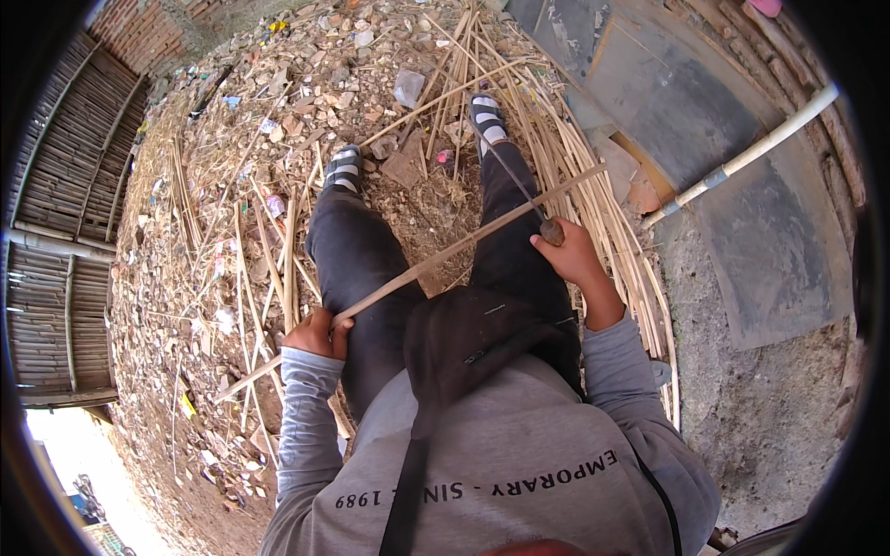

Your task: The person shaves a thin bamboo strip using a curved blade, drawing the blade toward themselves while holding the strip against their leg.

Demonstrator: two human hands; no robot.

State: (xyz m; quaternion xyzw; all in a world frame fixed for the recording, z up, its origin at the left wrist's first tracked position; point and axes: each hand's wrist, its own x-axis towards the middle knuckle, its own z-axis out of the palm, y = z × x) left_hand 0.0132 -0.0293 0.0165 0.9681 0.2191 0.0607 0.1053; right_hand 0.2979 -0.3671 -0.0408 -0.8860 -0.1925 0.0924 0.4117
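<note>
Bamboo wall [69,157] far left; loose sticks [290,250] on rubble ground [153,371], split strips [642,278] right, grey sheets [779,250] far right. Left hand [320,335] curled around long strip [436,259] slanting over both legs [357,246]; right hand [575,258] wraps tool handle [553,232], thin dark blade [521,186] crossing strip.

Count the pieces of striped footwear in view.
2: left footwear on the left foot; right footwear on the right, farther forward. Both are beyond the held bamboo strip.

My left hand [318,335] holding a long stick [436,258], my right hand [577,256] holding a knife [553,232], more sticks [623,236] by my legs [362,246]
</note>
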